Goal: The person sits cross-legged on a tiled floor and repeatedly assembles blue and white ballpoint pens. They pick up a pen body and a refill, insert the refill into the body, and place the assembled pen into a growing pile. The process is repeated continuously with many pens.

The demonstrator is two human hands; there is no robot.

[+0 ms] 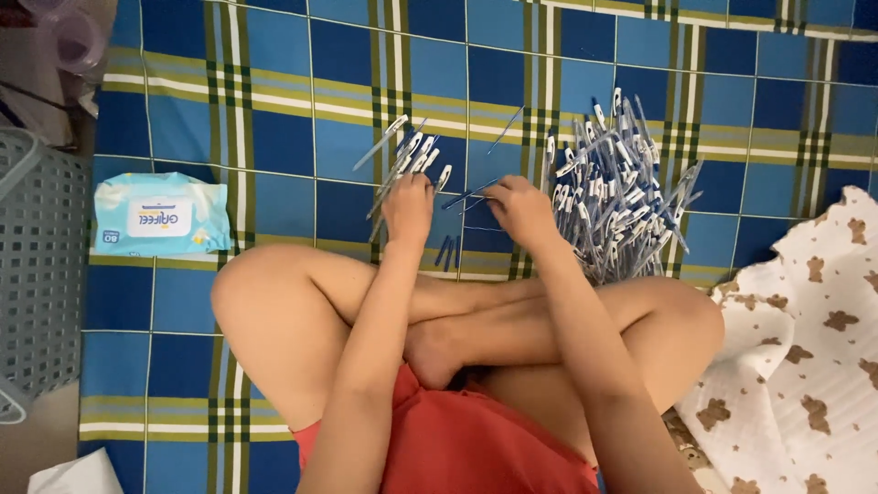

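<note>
Gripping a small bundle of blue-and-white plastic pens (pixel 407 160), the left hand (pixel 408 207) faces the right hand (pixel 519 209), which pinches one thin blue pen tube (pixel 468 194) beside one large pen heap (pixel 617 197) (too many to count), a pale blue wet-wipe pack (pixel 162 214) lying well apart.

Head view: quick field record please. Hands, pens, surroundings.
left hand: grips a bunch of pens, fanned upward
right hand: pinches a single blue pen
pen pile: loose heap right of the hands
surface: blue plaid mat
left side: wipes pack, grey basket
right side: bear-print cloth
</note>
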